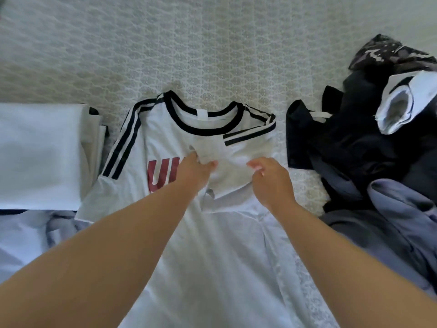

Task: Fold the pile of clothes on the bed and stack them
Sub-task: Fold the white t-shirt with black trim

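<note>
The T-shirt (189,143) is lying flat on the bed (212,43) straight ahead, collar far and hem near, its length running away from the person, while both hands, left (196,171) and right (269,181), are pinching its folded-in right side.

A white cotton T-shirt with a black ringer collar, black shoulder stripes and red chest lettering (165,138) lies flat, front up, on the patterned cream bed (212,43), its right side folded inward. A stack of folded white and beige garments (40,152) sits left of it; a loose heap of dark, grey-blue and white clothes (369,150) lies right.
</note>
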